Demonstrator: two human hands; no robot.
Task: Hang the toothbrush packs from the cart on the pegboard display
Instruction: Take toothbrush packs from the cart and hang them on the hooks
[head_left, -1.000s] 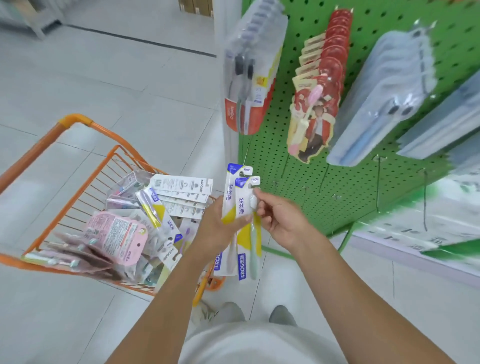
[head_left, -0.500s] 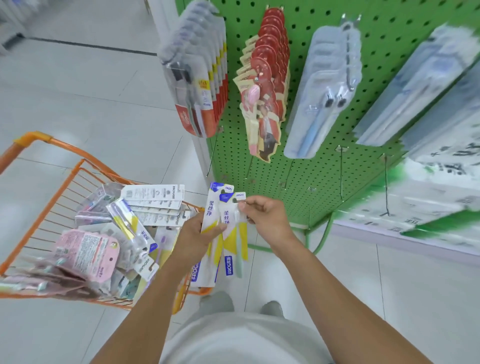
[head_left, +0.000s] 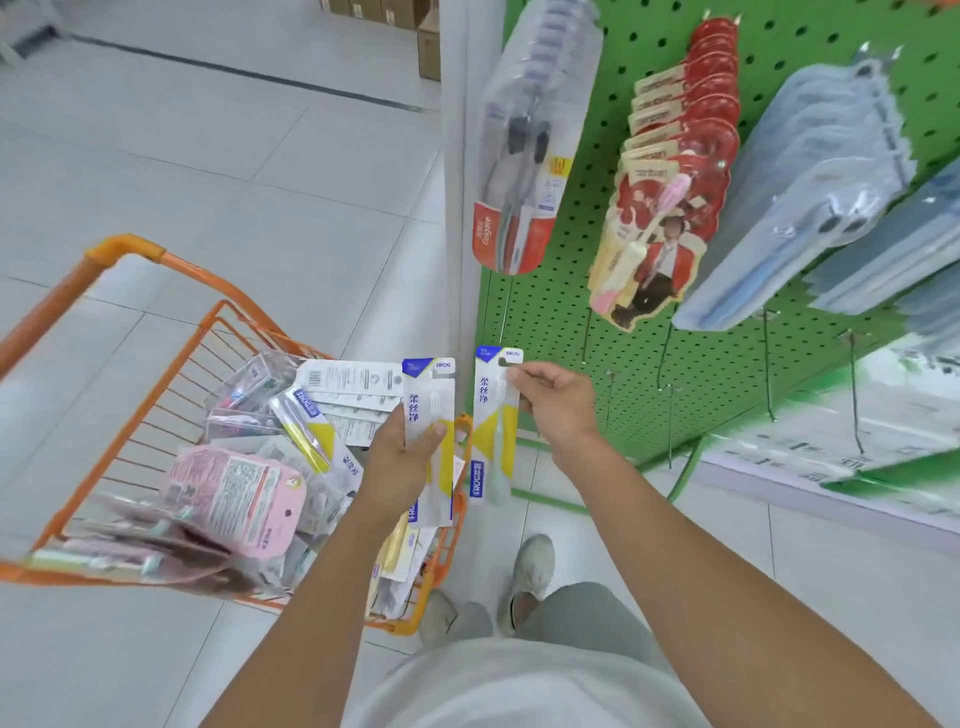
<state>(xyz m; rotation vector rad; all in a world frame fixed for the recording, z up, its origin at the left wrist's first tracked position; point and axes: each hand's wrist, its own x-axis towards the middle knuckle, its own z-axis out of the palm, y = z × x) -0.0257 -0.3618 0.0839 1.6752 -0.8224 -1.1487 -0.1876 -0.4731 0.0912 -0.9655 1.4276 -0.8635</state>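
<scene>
Toothbrush packs — one (head_left: 493, 431) pinched in right hand (head_left: 556, 400), another (head_left: 431, 415) gripped by left hand (head_left: 402, 462).

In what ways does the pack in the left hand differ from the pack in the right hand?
The left hand grips its pack around the middle, over the cart; the right hand pinches its pack near the top, so it hangs freely beside the cart, nearer the pegboard. The left pack's lower part is covered by the hand; the right pack shows whole. Both have the same blue, white and yellow design.
</scene>
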